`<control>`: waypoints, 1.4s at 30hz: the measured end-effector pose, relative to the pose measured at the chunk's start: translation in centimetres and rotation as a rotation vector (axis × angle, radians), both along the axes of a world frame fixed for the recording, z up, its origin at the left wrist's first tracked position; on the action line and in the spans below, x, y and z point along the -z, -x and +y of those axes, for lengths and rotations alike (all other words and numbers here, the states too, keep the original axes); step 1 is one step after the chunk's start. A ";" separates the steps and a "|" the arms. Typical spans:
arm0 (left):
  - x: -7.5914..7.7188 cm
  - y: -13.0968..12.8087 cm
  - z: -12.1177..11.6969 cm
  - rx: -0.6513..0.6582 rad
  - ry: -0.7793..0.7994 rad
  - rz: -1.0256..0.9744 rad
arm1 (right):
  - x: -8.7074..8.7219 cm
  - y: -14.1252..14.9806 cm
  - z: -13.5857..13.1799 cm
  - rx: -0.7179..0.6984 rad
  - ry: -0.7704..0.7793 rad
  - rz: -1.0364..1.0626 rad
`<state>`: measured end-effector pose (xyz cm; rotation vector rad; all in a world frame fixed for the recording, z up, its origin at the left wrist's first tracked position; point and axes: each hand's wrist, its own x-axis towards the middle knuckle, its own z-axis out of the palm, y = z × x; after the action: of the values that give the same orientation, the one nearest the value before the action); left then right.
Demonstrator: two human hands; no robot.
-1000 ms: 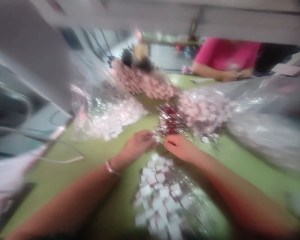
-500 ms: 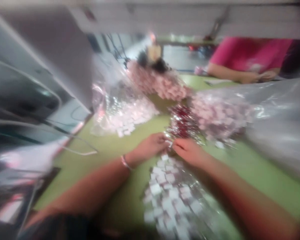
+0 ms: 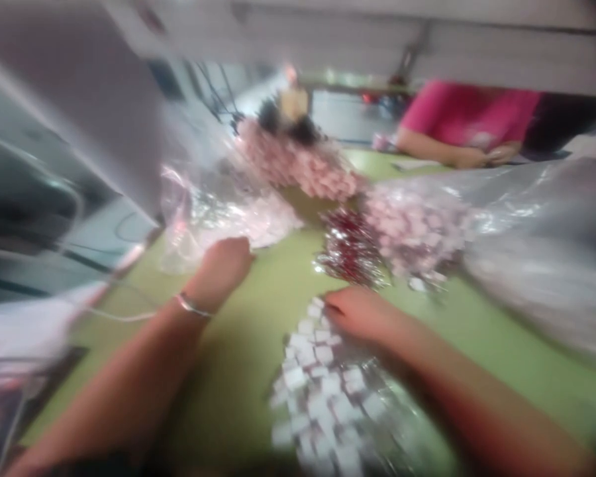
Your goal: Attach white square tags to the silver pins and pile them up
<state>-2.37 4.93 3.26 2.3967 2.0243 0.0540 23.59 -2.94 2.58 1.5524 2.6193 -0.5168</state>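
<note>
My left hand [image 3: 227, 266], with a band at the wrist, reaches to the near edge of a pile of pale pink and white pieces [image 3: 273, 222] at a clear plastic bag [image 3: 179, 218]. Its fingers are curled away and blurred, so I cannot see what they touch. Beside the top of a heap of small white square pieces [image 3: 322, 391] rests my right hand [image 3: 355, 310]. The right fingers look closed, their tips hidden against the heap's edge. Just beyond that hand lies a bundle of red and silver shiny strips [image 3: 350, 248].
Pale pink pieces [image 3: 417, 225] spill from a large clear bag [image 3: 536, 245] on the right. More pink pieces [image 3: 298, 165] lie at the back of the green table [image 3: 213, 371]. Across it sits a person in a pink top [image 3: 471, 116]. White cables [image 3: 119, 317] hang at left.
My left hand has moved left, away from my right hand, to the pale pieces by the bag. My right hand stays near the white heap, slightly lower. The whole view has shifted a little.
</note>
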 end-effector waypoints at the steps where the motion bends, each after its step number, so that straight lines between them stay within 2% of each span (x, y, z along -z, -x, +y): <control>1: 0.5 0.5 0.3 0.042 0.007 0.075 | -0.5 0.1 -0.3 -0.020 0.034 -0.036; 3: 1.5 0.9 0.6 0.120 0.015 0.138 | -1.7 0.1 -0.8 -0.060 0.112 -0.075; 6: 2.1 0.8 0.9 0.147 0.007 0.135 | -3.1 -0.5 -0.8 -0.106 0.196 -0.083; 9: 2.1 0.7 1.3 0.182 -0.006 0.097 | -3.7 -1.6 0.1 -0.111 0.144 -0.080; 11: 2.1 0.5 1.7 0.210 -0.013 0.047 | -3.3 -2.3 1.1 -0.048 -0.013 -0.048; 14: 2.1 -0.2 2.0 0.224 0.003 -0.051 | -1.5 -2.9 2.9 0.176 -0.332 -0.025; 15: 2.1 -0.4 2.0 0.221 0.015 -0.082 | -0.7 -3.1 3.5 0.214 -0.382 -0.049; 18: 1.9 -1.3 1.7 0.200 0.057 -0.192 | 1.4 -3.4 4.5 0.228 -0.410 -0.152; 21: 1.5 -2.0 1.2 0.211 0.103 -0.383 | 1.8 -3.7 4.6 0.224 -0.420 -0.137; 24: 1.3 -2.8 0.5 0.204 0.223 -0.650 | 0.8 -3.6 3.8 0.218 -0.432 0.008; 28: 2.1 -4.4 -0.7 0.035 0.512 -1.181 | -0.5 -2.5 2.5 0.247 -0.298 0.243; 31: 3.0 -5.7 -1.6 -0.127 0.702 -1.596 | -0.4 -1.6 1.8 0.307 -0.185 0.340; 33: 3.4 -6.2 -2.0 -0.158 0.795 -1.762 | -0.2 -1.3 1.6 0.298 -0.152 0.369; 36: 3.6 -6.5 -2.2 -0.116 0.851 -1.850 | 0.0 -1.1 1.3 0.255 -0.141 0.413; 42: 3.5 -6.1 -2.1 -0.080 0.876 -1.860 | 0.1 -1.1 1.0 0.215 -0.119 0.488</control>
<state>3.76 2.82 -0.25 0.7748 0.7848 0.7895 24.69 -1.92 2.45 1.9761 2.8774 -0.8687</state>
